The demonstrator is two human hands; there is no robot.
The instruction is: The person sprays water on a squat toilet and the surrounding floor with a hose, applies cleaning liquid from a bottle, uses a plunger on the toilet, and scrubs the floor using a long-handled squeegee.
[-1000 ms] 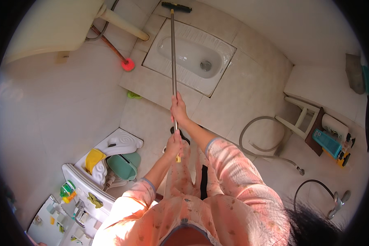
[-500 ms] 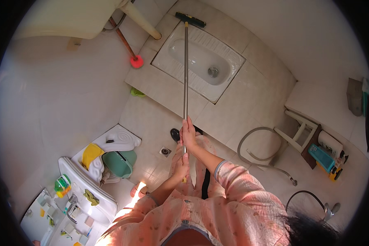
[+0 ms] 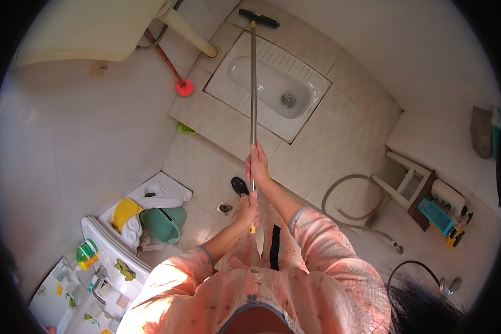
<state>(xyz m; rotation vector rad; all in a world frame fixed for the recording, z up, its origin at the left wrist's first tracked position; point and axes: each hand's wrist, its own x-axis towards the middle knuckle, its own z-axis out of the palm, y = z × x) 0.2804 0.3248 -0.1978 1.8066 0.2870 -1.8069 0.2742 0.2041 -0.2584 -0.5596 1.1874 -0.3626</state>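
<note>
A floor brush with a long metal pole (image 3: pixel 253 94) stretches away from me across the squat toilet (image 3: pixel 273 83). Its wide dark green head (image 3: pixel 259 18) rests on the tiles beyond the toilet's far edge. My right hand (image 3: pixel 258 166) is closed around the pole, partway down it. Nearer to me, my left hand (image 3: pixel 247 211) grips the same pole close to its yellow end, which sticks out below the fingers.
A pink-headed brush (image 3: pixel 184 87) leans by a pipe on the left. A green bucket (image 3: pixel 164 224) stands beside the sink (image 3: pixel 133 275). At right are a grey hose (image 3: pixel 339 183), a pale stool (image 3: pixel 404 178) and bottles (image 3: pixel 437 217). A raised step's edge crosses ahead of me.
The brush has slid slightly farther away, its head moving up the tiles. Both hands have moved forward with the pole, keeping their grip.
</note>
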